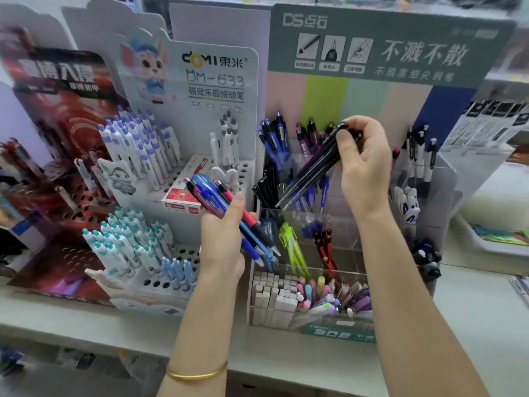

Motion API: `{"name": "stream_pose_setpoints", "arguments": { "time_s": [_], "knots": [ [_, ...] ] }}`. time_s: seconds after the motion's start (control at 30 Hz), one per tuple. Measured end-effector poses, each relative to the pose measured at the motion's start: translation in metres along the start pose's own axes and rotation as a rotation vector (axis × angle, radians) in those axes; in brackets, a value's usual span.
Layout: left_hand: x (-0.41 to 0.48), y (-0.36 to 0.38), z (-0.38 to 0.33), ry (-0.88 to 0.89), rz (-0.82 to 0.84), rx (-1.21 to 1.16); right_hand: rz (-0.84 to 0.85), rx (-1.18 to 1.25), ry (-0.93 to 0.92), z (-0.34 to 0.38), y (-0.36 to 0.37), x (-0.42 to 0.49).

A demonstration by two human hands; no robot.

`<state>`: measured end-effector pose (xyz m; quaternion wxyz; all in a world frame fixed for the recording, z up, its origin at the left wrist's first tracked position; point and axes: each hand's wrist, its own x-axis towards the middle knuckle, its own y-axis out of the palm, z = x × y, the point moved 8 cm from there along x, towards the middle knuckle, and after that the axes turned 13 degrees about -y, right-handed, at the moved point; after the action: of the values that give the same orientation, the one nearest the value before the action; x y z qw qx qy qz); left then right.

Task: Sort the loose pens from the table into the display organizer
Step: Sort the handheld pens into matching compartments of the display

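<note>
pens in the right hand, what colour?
Black: the dark pens in the right hand, seen best in the head view.

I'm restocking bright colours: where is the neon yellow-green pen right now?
Head view, centre: the neon yellow-green pen leans in the clear organizer's middle tier, left of the red pens, just right of the left hand's pen bundle.

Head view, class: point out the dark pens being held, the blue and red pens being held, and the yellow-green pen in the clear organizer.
dark pens [312,167]: head view, middle of the barrels.
blue and red pens [206,194]: head view, upper part of a blue barrel.
yellow-green pen [289,237]: head view, its clip end.
</note>
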<state>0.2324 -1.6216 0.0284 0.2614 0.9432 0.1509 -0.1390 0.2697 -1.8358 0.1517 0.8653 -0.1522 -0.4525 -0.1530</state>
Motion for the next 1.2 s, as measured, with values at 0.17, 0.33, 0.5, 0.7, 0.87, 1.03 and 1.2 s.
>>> {"name": "stream_pose_setpoints", "arguments": {
  "time_s": [0.17,0.33,0.5,0.7,0.87,1.03,1.2],
  "knots": [
    [-0.002,0.011,0.008,-0.044,0.148,0.068,0.096,-0.304,-0.344,0.035,0.038,-0.004],
    [-0.002,0.019,0.013,-0.072,0.367,0.074,0.204,-0.426,-0.508,0.043,0.068,-0.013],
    [-0.002,0.017,0.017,-0.056,0.418,0.124,0.348,-0.582,-0.449,0.027,0.092,-0.027],
    [-0.002,0.017,0.014,-0.009,0.449,0.103,0.578,-0.773,-0.174,-0.001,0.099,-0.038],
    [-0.004,0.025,0.023,-0.099,0.49,-0.044,0.634,-0.648,-0.071,0.003,0.093,-0.037],
    [-0.013,0.042,0.027,-0.189,0.656,-0.204,0.356,-0.316,-0.014,0.022,0.055,-0.036],
    [-0.016,0.05,0.02,0.012,0.559,-0.102,0.433,0.066,0.547,0.002,0.038,-0.084]
  ]
}}
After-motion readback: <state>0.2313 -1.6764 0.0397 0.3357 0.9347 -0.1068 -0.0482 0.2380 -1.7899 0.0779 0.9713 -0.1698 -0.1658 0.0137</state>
